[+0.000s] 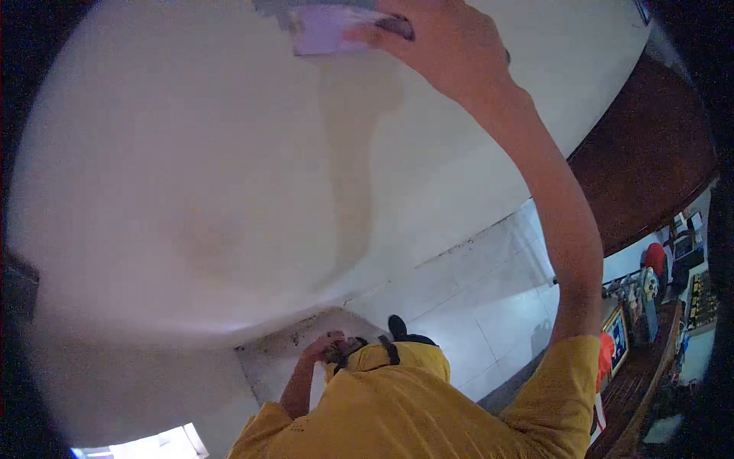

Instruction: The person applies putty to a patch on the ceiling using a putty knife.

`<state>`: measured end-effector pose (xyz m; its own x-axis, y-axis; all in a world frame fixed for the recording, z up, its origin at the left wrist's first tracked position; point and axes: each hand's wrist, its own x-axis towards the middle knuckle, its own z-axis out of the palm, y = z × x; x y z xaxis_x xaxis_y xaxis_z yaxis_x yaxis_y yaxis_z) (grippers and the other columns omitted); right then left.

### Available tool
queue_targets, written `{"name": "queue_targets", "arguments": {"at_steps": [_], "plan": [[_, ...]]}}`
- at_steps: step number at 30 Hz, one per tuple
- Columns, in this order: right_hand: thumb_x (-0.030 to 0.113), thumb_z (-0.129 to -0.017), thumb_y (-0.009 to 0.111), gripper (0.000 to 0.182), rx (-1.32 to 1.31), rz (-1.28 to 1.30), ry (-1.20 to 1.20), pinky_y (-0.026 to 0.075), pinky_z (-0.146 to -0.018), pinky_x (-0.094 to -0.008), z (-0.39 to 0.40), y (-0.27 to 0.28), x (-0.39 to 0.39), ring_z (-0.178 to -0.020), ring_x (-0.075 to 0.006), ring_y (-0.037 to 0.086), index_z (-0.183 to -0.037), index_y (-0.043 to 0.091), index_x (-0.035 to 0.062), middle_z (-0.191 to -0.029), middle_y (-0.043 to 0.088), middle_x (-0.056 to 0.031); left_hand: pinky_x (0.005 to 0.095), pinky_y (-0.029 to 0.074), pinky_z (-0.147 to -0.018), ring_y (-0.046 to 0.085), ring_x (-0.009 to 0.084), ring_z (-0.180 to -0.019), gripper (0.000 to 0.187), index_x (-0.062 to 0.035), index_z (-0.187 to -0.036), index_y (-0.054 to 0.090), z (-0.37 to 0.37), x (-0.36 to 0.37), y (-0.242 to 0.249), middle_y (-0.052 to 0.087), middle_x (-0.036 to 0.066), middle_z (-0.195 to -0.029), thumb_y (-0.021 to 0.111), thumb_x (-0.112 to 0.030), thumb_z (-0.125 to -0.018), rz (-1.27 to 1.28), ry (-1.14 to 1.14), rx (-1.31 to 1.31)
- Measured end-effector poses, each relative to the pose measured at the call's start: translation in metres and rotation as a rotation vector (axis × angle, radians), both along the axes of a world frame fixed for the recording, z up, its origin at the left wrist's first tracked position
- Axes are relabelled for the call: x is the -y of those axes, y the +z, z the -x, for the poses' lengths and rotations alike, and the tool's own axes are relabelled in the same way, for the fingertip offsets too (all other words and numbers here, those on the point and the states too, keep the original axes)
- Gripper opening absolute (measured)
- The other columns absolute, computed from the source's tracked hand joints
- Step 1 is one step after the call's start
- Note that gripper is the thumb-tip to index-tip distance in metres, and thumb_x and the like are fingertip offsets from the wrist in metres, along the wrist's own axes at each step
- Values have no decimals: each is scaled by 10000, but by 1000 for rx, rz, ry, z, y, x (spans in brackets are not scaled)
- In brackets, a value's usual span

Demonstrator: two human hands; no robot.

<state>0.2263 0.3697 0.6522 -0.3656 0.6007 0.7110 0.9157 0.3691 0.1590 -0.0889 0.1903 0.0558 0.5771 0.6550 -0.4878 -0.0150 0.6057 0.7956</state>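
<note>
My right hand [440,42] is raised high against the pale wall [229,153]. Its fingers close round a flat, whitish-purple piece with a grey upper edge [325,30], partly cut off by the top of the view and blurred. That piece is at the wall, and the arm's shadow falls below it. Down at waist level, my left hand [325,344] is bent, its fingers closed beside a dark shape [348,349] at the front of the yellow shirt. What it holds, if anything, is too small and dim to make out.
Light floor tiles [474,321] lie below, with a dark shoe [397,327]. A dark brown panel [650,145] borders the wall on the right. A wooden shelf [646,390] carries a framed picture [614,336] and assorted items. A bright opening [153,444] shows lower left.
</note>
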Motion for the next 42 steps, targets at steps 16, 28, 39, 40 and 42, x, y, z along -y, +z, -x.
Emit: {"name": "queue_targets", "arguments": {"at_steps": [16, 28, 39, 40, 42], "plan": [[510, -838, 555, 450, -148, 75, -105, 466, -569, -413, -28, -2, 11, -603, -316, 608, -745, 558, 70, -594, 575, -104, 316, 506, -806, 609, 186, -917, 404, -59, -1146, 536, 15, 18, 22, 609, 62, -979, 643, -286, -829, 30, 82, -56], [523, -784, 628, 455, -304, -8, -94, 407, -504, -360, -41, -17, 8, -495, -261, 505, -785, 589, 70, -569, 521, -95, 317, 513, -754, 611, 155, -827, 279, -50, -1061, 566, 14, 47, 12, 613, 55, -952, 618, -222, -847, 216, 265, -94], [513, -787, 631, 435, -292, 29, -74, 389, -490, -352, -39, -21, 19, -476, -259, 480, -746, 565, 85, -528, 480, -86, 320, 518, -739, 613, 165, -811, 307, -68, -1045, 579, 33, 43, -32, 623, 49, -916, 684, -227, -804, 231, 270, -51], [516, -789, 627, 437, -237, 4, -93, 389, -490, -351, -38, -16, 18, -475, -259, 481, -744, 565, 87, -525, 477, -85, 324, 517, -739, 614, 166, -807, 308, -69, -1047, 580, 31, 43, -37, 624, 47, -914, 679, -236, -808, 231, 265, 27], [522, -792, 619, 440, -140, -22, -139, 388, -489, -350, -40, -8, 23, -473, -260, 483, -739, 563, 89, -521, 473, -84, 333, 516, -739, 614, 168, -800, 311, -71, -1051, 581, 39, 53, -55, 625, 42, -908, 669, -256, -816, 252, 253, 164]]}}
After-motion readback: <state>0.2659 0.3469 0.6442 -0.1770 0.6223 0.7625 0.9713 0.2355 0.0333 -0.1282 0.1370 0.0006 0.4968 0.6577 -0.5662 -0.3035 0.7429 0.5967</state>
